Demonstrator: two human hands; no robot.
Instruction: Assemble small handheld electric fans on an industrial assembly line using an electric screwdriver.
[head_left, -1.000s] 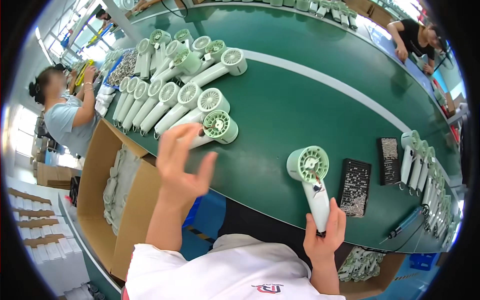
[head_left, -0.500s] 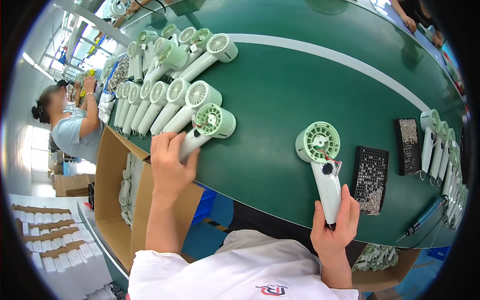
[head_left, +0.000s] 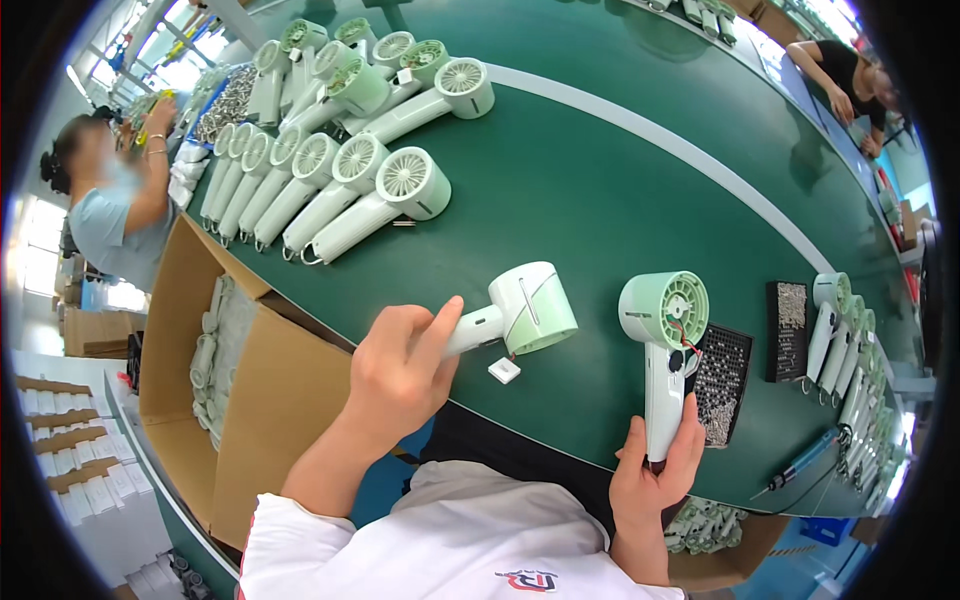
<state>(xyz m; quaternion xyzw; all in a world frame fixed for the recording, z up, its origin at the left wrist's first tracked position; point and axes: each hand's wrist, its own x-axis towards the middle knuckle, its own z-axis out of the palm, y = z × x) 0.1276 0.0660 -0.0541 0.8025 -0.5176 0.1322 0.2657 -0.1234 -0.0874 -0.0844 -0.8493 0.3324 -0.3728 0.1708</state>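
My left hand (head_left: 395,365) is closed round the handle of a pale green handheld fan (head_left: 538,305), its head tipped on its side above the green table (head_left: 560,410). A small white connector-like piece (head_left: 505,370) dangles from that head on a short wire. To the right, my right hand (head_left: 652,475) grips the lower end of another handheld fan (head_left: 664,385), held upright. Its head is uncovered, showing green ribs inside, and red and black wires run down to the top of the handle. Fingers partly hide both handles.
Finished-looking fans (head_left: 415,183) lie in rows at the back left; more (head_left: 826,295) line the right edge. Black trays of screws (head_left: 728,380) stand beside the right fan. An electric screwdriver (head_left: 800,462) lies nearby. A cardboard box (head_left: 285,420) adjoins the table; a co-worker (head_left: 115,215) works at left.
My left hand has lifted its fan from beside the row and brought it rightward, turning the head over. The right-hand fan has turned slightly and stands more upright.
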